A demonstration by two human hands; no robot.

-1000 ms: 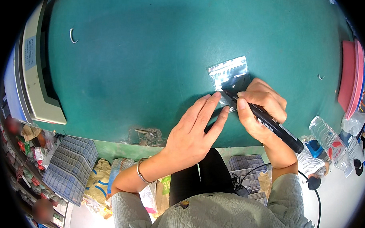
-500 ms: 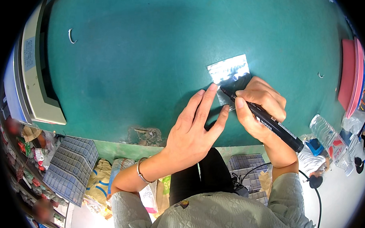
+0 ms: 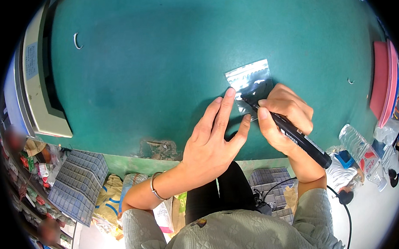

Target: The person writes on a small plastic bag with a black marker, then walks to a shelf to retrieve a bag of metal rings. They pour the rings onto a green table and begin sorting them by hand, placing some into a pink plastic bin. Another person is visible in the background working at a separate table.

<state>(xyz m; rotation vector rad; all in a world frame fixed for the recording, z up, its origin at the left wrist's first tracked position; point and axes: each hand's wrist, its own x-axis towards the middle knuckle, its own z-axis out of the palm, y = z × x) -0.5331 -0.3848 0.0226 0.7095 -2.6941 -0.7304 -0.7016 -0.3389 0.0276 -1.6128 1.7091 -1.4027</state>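
A small clear zip bag (image 3: 257,79) lies flat on the green table (image 3: 157,74), its shiny seal strip at the far end. With fingers stretched out, my left hand (image 3: 213,138) rests along the bag's left and near edges, fingertips pressing on it. My right hand (image 3: 286,116) is closed around a black marker pen (image 3: 302,143). The pen's tip points down and left onto the bag's near half, close to my left fingertips. Whether the tip touches the plastic I cannot tell.
A beige machine or box (image 3: 47,88) stands along the left edge. Pink trays (image 3: 382,82) are at the far right, with a clear plastic bottle (image 3: 362,152) below them. A white curved scrap (image 3: 76,40) lies at the back left. The near table edge is chipped (image 3: 159,148).
The marker tip has shifted very slightly on the bag. The bag's glare has changed, so its seal strip shows more plainly. Both hands are almost where they were.
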